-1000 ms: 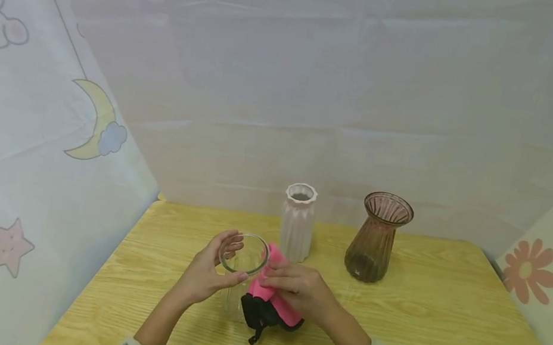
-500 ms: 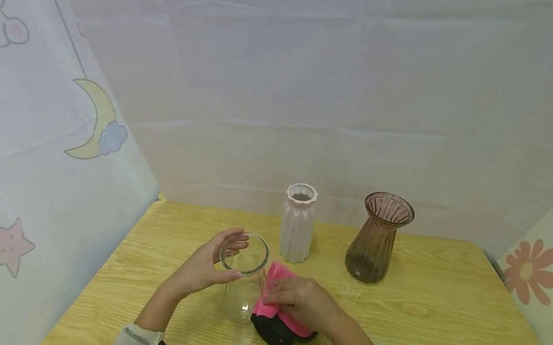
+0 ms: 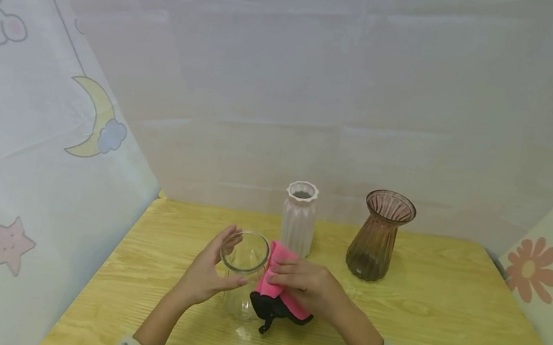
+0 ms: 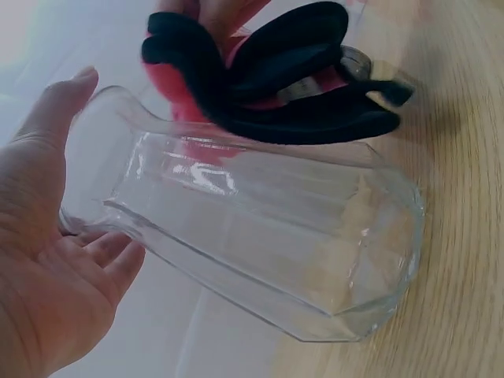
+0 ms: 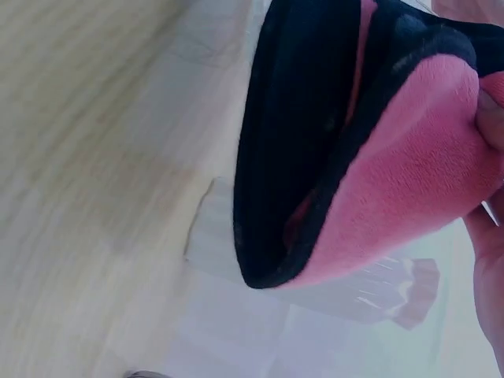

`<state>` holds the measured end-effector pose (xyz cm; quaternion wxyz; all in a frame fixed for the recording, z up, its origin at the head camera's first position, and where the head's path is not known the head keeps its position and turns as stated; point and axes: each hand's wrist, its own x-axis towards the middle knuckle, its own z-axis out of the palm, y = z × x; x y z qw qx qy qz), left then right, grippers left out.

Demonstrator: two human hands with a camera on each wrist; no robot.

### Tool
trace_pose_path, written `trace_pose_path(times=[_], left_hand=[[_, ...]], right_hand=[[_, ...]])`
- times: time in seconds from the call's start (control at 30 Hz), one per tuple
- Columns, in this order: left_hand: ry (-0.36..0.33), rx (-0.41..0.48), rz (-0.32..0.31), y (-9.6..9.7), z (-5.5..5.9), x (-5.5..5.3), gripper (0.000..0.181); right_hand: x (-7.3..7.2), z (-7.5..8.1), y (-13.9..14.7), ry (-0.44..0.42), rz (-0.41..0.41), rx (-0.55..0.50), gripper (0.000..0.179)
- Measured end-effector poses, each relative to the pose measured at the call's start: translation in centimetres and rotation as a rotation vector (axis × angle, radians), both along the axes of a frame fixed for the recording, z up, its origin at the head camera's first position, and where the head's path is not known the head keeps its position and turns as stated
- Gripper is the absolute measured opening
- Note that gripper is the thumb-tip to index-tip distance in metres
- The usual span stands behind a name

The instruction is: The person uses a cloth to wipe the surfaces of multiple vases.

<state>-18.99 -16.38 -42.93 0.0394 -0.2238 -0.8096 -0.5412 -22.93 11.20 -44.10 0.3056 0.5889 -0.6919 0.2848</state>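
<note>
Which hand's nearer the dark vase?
Right. The right hand, gripping the pink cloth, is left of and nearer the camera than the dark vase; the left hand is farther left, around the neck of the clear vase.

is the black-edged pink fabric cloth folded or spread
Folded: the black-edged pink cloth shows doubled-over layers, held in the right hand.

At the left hand (image 3: 203,274): clear vase (image 4: 252,228), glossy, smooth glass. In the right hand (image 3: 313,288): cloth (image 5: 402,173), matt, fuzzy. Beyond both: tinted vase (image 3: 372,245), glossy, ribbed glass; pale vase (image 3: 298,224), ceramic-looking, ridged. Beneath: table (image 3: 445,308), wood-grained, lightly glossy.
</note>
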Motion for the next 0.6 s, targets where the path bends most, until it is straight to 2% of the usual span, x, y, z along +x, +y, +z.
trace_pose_path(times=[0.17,0.33,0.6], left_hand=[[-0.02,0.004,0.047,0.7,0.3,0.3,0.099],[-0.03,-0.005,0.076,0.9,0.3,0.3,0.093],[-0.025,-0.019,0.061,0.7,0.4,0.0,0.088]], right_hand=[[-0.3,0.6,-0.5,0.031,0.021,-0.037,0.023],[-0.5,0.2,-1.0,0.042,0.021,-0.042,0.02],[-0.5,-0.7,-1.4,0.018,0.032,-0.051,0.015]])
